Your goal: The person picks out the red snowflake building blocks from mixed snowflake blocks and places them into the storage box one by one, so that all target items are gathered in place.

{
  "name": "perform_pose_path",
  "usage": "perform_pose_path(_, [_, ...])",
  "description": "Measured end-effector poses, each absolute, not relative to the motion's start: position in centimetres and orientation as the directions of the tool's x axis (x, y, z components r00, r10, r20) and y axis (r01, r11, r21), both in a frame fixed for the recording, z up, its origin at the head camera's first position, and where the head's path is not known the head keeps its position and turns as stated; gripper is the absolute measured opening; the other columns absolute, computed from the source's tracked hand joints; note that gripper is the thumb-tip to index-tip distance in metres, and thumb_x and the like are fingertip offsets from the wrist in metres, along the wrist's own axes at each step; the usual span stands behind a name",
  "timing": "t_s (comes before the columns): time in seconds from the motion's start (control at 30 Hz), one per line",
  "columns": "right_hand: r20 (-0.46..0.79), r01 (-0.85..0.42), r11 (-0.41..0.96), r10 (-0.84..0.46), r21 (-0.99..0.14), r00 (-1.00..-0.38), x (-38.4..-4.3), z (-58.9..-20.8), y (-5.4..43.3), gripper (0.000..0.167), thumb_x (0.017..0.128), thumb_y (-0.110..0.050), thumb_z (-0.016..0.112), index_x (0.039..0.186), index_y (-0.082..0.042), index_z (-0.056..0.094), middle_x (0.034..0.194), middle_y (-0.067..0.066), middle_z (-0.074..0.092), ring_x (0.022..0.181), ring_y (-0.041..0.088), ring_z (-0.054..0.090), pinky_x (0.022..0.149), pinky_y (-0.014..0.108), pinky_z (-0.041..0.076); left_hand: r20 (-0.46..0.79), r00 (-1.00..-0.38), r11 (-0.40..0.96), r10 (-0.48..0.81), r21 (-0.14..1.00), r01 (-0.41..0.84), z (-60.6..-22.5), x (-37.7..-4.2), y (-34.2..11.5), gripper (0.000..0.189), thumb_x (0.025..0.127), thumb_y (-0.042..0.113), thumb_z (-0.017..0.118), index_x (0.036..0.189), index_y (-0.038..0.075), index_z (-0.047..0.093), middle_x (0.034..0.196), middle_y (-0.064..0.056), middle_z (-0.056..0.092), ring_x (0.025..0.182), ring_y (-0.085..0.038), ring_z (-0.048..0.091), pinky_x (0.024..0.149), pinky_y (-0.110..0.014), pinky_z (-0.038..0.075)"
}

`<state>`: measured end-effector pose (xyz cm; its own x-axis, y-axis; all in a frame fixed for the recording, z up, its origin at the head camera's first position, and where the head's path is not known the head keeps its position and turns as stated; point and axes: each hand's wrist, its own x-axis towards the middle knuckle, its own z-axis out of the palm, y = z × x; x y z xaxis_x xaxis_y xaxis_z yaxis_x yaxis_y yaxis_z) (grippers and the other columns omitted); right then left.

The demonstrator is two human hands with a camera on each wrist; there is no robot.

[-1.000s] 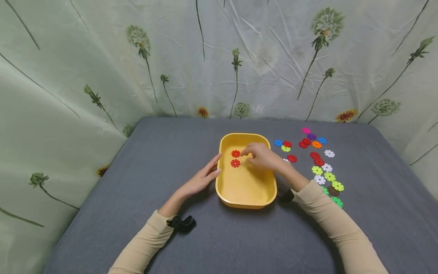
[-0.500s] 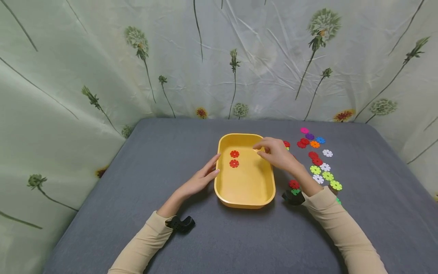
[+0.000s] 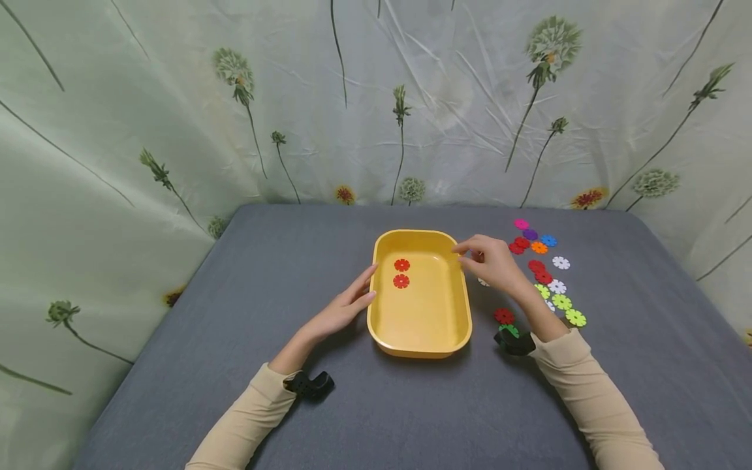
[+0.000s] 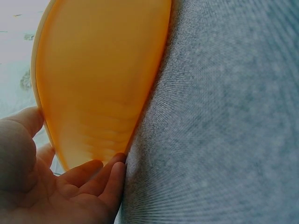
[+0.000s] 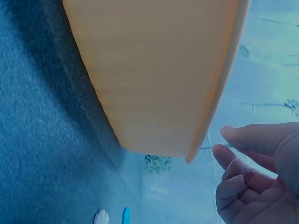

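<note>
A yellow plastic basin stands on the grey table. Two red snowflake-shaped discs, one far and one near, lie inside it toward the left. My left hand rests against the basin's left side, its fingers extended and touching the outer wall. Over the right rim hovers my right hand, thumb and forefinger apart. Seen from the right wrist, the fingers are loosely bent beside the rim and hold nothing. Some discs are hidden under the right hand and forearm.
Many coloured discs are scattered right of the basin, among them orange, white and yellow-green ones. A red disc and a green disc lie near the right wrist's black band. A flowered curtain hangs behind the table.
My right hand has moved right, from beside the red discs inside the basin to above its right rim. My left hand stays against the basin, and both red discs keep their places.
</note>
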<state>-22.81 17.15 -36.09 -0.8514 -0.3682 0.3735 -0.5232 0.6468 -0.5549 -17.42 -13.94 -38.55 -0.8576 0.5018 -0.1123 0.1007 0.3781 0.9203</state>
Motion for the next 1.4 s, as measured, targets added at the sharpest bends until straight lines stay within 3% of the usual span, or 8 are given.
perform_pose_path(0.57, [0.349, -0.428, 0.711, -0.267, -0.558, -0.898, -23.4, -36.9, 19.8, 0.016, 0.084, -0.003, 0.065, 0.098, 0.0, 0.071, 0.076, 0.011, 0.06, 0.057, 0.007, 0.039, 0.052, 0.019, 0.032, -0.116, -0.857, 0.386, 0.502, 0.917, 0.102, -38.5, -17.4, -13.9, 0.059, 0.101, 0.018, 0.04, 0.152, 0.021, 0.011, 0.16, -0.005, 0.012, 0.145, -0.029, 0.021, 0.116, -0.049, 0.022])
perform_pose_path(0.9, [0.285, -0.357, 0.738, -0.23, -0.572, -0.931, -23.9, -37.3, 20.9, 0.018, 0.085, -0.004, 0.064, 0.101, 0.001, 0.07, 0.085, 0.015, 0.064, 0.059, 0.008, 0.043, 0.053, 0.02, 0.036, -0.121, -0.857, 0.388, 0.501, 0.916, 0.097, -38.4, -17.4, -13.9, 0.06, 0.101, 0.019, 0.04, 0.152, 0.021, 0.01, 0.16, -0.005, 0.012, 0.145, -0.029, 0.021, 0.116, -0.049, 0.022])
perform_pose_path(1.1, [0.232, -0.321, 0.743, -0.225, -0.588, -0.946, -24.2, -37.6, 21.6, 0.02, 0.085, -0.004, 0.062, 0.102, 0.004, 0.069, 0.093, 0.021, 0.065, 0.068, 0.011, 0.046, 0.056, 0.02, 0.039, -0.118, -0.853, 0.377, 0.509, 0.921, 0.098, -38.4, -17.3, -14.0, 0.061, 0.1, 0.02, 0.04, 0.152, 0.019, 0.009, 0.16, -0.007, 0.012, 0.145, -0.03, 0.021, 0.116, -0.05, 0.022])
perform_pose_path(1.4, [0.15, -0.275, 0.769, -0.232, -0.577, -0.961, -24.6, -38.1, 22.3, 0.023, 0.085, -0.006, 0.063, 0.105, 0.003, 0.068, 0.095, 0.023, 0.067, 0.061, 0.01, 0.046, 0.053, 0.021, 0.037, -0.118, -0.858, 0.384, 0.501, 0.918, 0.098, -39.8, -18.1, -14.2, 0.062, 0.1, 0.02, 0.041, 0.152, 0.022, 0.009, 0.159, -0.008, 0.014, 0.145, -0.03, 0.023, 0.116, -0.05, 0.023])
